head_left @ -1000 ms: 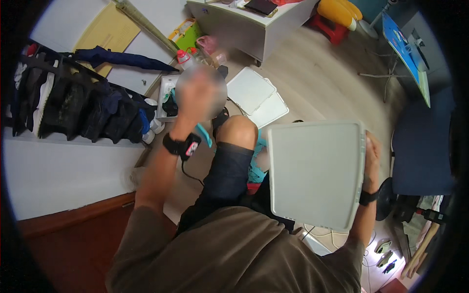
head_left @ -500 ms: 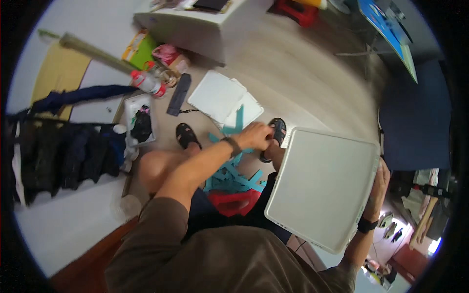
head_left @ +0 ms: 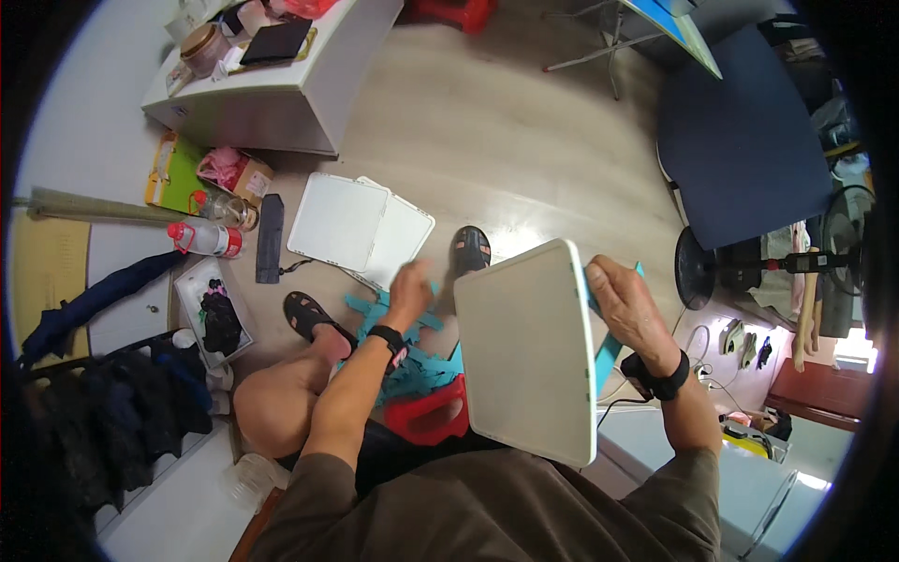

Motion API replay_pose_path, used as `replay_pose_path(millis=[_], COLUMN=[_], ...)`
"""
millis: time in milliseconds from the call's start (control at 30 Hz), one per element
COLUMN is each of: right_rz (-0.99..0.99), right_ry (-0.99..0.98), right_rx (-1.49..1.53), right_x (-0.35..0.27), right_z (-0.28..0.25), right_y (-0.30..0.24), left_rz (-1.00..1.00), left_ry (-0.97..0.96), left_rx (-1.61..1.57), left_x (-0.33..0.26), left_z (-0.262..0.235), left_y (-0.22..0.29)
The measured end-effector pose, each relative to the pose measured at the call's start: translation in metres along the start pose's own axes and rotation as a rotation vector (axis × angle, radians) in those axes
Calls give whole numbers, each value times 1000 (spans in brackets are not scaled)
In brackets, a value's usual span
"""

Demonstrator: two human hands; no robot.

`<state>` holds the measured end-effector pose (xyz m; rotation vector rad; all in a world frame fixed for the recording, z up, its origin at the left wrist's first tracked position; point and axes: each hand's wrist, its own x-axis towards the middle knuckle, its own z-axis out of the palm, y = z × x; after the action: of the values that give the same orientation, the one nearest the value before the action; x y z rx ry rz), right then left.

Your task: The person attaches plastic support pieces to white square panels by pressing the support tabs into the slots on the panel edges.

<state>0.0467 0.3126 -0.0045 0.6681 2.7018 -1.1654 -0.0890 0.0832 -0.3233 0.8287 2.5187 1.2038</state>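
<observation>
A white lid-like panel (head_left: pixel 524 351) with rounded corners stands tilted in front of me at the right. My right hand (head_left: pixel 632 304) grips its right edge, thumb on top. Teal strips (head_left: pixel 609 361) show behind that edge, beside the hand. My left hand (head_left: pixel 409 298) is apart from the panel, over a heap of cut teal strips (head_left: pixel 412 370) between my legs. Its fingers are smeared by motion, and a bit of teal appears near their tips. I cannot make out whether they hold it. A red plastic object (head_left: pixel 426 417) lies at the near side of the heap.
Two similar white panels (head_left: pixel 337 220) overlap on the floor ahead, next to a folded dark umbrella (head_left: pixel 270 239). Plastic bottles (head_left: pixel 208 239) and a white bin (head_left: pixel 211 314) stand at the left. A dark blue chair (head_left: pixel 740 140) and a black fan (head_left: pixel 693 267) are at the right.
The panel has tilted more edge-on and moved left, showing teal strips behind its right edge. My left hand has shifted left and slightly down. The view has turned.
</observation>
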Motion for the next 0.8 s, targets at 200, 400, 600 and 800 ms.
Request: replay_pose_path(millis=[200,400,600,800], right_rz=[-197,-350,80,33], right_ry=[-104,-167,-533,-647], right_rx=[-46,35,421,575], right_x=[-23,-38,-73,-70], right_z=[10,39,57,79], right_y=[-26,-45,-62,-56], left_rz=[224,280,108,163], left_ry=[-141,-417,-293,-222], left_rx=[-705,-435,-874,-846], left_x=[47,3,-40,-46], left_z=[-152,-141,-141,-133], left_y=[184,236,236,213])
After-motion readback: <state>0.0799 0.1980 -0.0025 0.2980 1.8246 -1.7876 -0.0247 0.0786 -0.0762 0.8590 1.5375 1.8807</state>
